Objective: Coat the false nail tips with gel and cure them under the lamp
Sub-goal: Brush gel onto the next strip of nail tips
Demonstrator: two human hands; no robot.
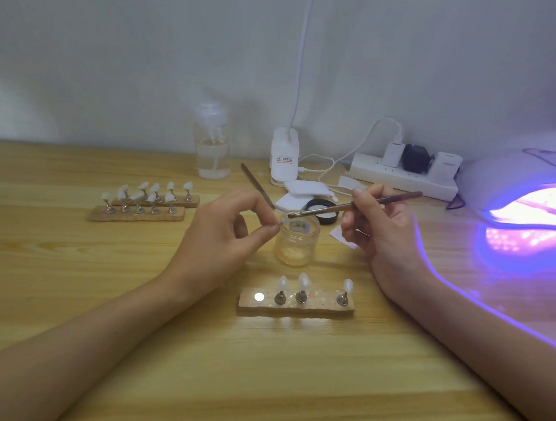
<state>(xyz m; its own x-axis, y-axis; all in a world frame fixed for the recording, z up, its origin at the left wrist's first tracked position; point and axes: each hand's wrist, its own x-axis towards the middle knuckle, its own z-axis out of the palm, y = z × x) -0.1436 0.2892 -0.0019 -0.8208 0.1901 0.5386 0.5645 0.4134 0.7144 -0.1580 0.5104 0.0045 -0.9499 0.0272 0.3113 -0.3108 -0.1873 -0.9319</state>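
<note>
Table [134,347], three racks [321,306]; one brush [383,201] in right hand [385,235], tiny item [281,224] in left hand [217,236]

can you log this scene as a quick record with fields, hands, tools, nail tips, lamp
jar: small clear glass jar, open, black round lid behind it
left hand: pinches a small item by the jar rim, too small to identify
right hand: holds thin brown brush, bristles at the jar mouth
near holder: wooden strip with three white nail tips on metal stands, one spot bare
far holders: two wooden strips at left, carrying more tips
lamp: white dome curing lamp, lit purple, at right
</note>
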